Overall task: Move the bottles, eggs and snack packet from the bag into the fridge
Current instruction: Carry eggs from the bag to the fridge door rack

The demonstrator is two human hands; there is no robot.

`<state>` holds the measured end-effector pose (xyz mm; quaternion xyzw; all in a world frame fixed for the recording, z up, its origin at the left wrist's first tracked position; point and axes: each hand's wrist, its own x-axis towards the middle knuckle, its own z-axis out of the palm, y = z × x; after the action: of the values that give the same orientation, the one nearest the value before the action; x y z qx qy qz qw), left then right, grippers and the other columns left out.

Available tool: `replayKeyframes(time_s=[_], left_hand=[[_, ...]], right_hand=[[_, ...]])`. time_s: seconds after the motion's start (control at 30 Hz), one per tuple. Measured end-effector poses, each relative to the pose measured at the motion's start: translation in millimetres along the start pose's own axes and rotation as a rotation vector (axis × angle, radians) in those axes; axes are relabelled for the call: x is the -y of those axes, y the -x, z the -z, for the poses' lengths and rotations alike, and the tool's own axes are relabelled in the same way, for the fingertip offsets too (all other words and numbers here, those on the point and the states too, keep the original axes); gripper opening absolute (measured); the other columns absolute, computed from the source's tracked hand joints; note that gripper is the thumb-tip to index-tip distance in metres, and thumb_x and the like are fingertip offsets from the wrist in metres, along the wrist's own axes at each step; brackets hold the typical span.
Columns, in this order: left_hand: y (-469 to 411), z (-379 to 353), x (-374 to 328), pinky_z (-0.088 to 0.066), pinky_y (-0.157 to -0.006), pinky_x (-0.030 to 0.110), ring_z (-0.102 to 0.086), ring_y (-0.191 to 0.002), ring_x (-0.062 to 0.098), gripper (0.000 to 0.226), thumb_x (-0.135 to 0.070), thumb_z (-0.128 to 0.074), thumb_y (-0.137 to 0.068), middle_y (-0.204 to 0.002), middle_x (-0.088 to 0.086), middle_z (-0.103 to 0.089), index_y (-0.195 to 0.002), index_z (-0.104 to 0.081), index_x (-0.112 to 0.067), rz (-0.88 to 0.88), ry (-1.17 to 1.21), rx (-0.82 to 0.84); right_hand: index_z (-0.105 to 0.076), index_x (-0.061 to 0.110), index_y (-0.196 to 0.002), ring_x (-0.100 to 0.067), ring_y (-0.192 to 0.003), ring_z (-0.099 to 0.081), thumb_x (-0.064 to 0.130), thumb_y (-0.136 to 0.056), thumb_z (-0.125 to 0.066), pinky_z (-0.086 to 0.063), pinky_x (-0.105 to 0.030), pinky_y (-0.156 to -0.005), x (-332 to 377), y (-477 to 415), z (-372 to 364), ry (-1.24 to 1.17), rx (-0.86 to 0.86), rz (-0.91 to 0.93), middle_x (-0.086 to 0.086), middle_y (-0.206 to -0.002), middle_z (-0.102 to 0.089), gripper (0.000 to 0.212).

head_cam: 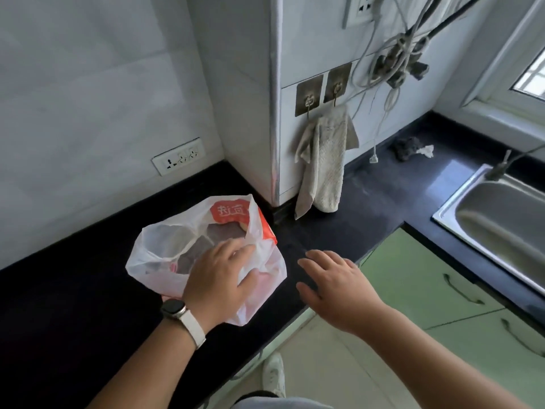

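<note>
Bag: the thin white translucent plastic bag with red print (203, 255) lies slumped on the glossy black stone counter (73, 305), near the front edge, its mouth gaping toward the wall.
Contents: dark flat shapes and something pinkish show through the film; which are bottles, eggs or the snack packet I cannot tell.
Left hand: the left hand (219, 280), with a pale-strapped watch (180, 315) on the wrist, rests palm-down on the bag's near side, fingers (236, 246) spread and pressing the film, not clenched round anything.
Right hand: the right hand (333, 278) hovers open over the counter just beside the bag, holding nothing.
Step in hand: probably opening the bag to reach in.
Doing it well: pin the bag with the left, widen the mouth with the right, lift the eggs out gently and separately.
Fridge: not in view.
</note>
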<state>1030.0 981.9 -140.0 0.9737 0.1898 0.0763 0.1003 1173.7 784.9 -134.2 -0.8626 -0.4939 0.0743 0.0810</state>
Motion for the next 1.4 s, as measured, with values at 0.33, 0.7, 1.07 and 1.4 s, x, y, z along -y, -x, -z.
replayKeyframes(time_s=[0.33, 0.7, 1.07, 1.4], left_hand=[[-46, -30, 86, -0.048, -0.098, 0.042, -0.056, -0.123, 0.024, 0.050, -0.049, -0.038, -0.091, -0.133, 0.003, -0.060, -0.129, -0.060, -0.024, 0.042, 0.013, 0.098], [-80, -87, 145, -0.051, -0.094, 0.032, -0.057, -0.116, 0.015, 0.035, -0.045, -0.046, -0.096, -0.126, -0.009, -0.060, -0.125, -0.057, -0.030, 0.102, 0.095, 0.282], [-109, -123, 171, -0.052, -0.090, 0.034, -0.061, -0.107, 0.020, 0.036, -0.038, -0.054, -0.093, -0.130, -0.003, -0.059, -0.127, -0.057, -0.028, 0.257, 0.193, 0.305], [-132, -127, 172, -0.050, -0.092, 0.038, -0.062, -0.107, 0.029, 0.033, -0.034, -0.055, -0.096, -0.117, 0.007, -0.066, -0.125, -0.060, -0.019, 0.383, 0.309, 0.232]], right_hand=[[-0.050, 0.027, -0.134, -0.021, -0.128, -0.046, 0.059, -0.090, -0.027, -0.039, -0.037, -0.102, 25, -106, -3, 0.076, 0.119, 0.060, 0.006, -0.136, -0.051, 0.059], [-0.048, 0.024, -0.133, -0.019, -0.124, -0.043, 0.048, -0.097, -0.041, -0.042, -0.036, -0.103, 66, -182, -44, -0.103, 0.249, 0.194, 0.003, -0.137, -0.046, 0.044], [-0.043, 0.032, -0.142, -0.026, -0.139, -0.031, 0.034, -0.097, -0.046, -0.032, -0.041, -0.111, 67, -235, -103, -0.123, 0.459, 0.136, 0.003, -0.152, -0.035, 0.045], [-0.040, 0.029, -0.143, -0.026, -0.136, -0.038, 0.032, -0.093, -0.050, -0.035, -0.041, -0.108, 44, -258, -103, -0.092, 0.418, 0.062, 0.003, -0.149, -0.040, 0.052]])
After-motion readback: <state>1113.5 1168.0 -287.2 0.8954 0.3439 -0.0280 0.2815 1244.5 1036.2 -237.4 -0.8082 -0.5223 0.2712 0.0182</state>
